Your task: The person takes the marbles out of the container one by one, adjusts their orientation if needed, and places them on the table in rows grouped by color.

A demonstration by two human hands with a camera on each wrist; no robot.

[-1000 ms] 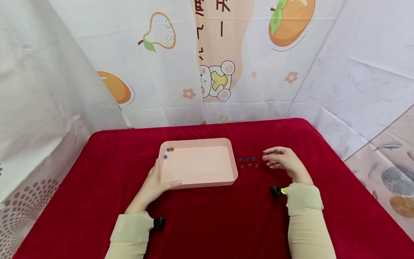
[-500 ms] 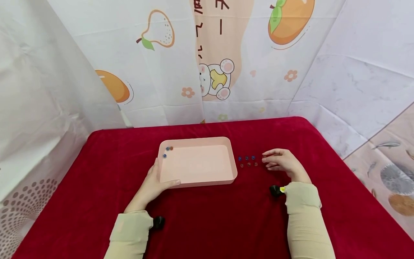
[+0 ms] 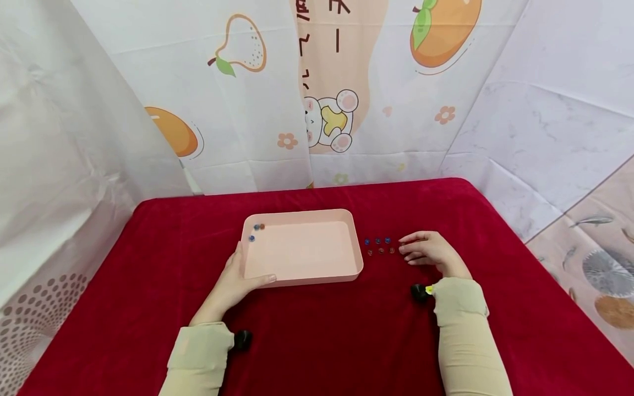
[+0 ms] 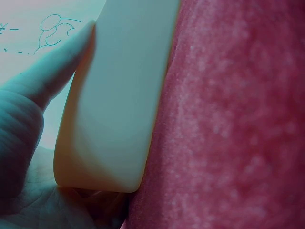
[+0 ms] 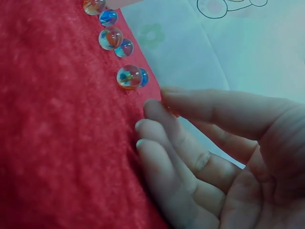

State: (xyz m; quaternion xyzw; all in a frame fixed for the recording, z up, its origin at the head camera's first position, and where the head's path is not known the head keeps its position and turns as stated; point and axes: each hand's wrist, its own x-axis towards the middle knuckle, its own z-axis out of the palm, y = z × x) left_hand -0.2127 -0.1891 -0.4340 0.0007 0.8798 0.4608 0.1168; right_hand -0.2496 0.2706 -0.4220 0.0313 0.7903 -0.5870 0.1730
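A pink rectangular tray [image 3: 304, 250] lies on the red cloth, two blue marbles [image 3: 252, 238] and one orange marble [image 3: 262, 226] in its far left corner. My left hand [image 3: 234, 283] grips its near left corner, thumb [image 4: 57, 71] along the front wall and fingers at the left side. To the tray's right are two short rows, blue marbles [image 3: 378, 241] behind and orange-streaked clear marbles [image 5: 129, 77] in front. Just right of them, my right hand [image 3: 430, 252] pinches a marble [image 5: 176, 113] between thumb and index finger; fingers mostly hide it.
Red velvet cloth [image 3: 322, 335] covers the table. Printed white curtains [image 3: 247, 126] hang behind and at both sides. A small black device [image 3: 242, 340] is on the left cuff, another black device [image 3: 419, 292] on the right cuff.
My right hand has shifted slightly left and toward me, the marble's orange speck moving along at its fingertips. The left hand and tray stay put; the head view has tilted slightly.
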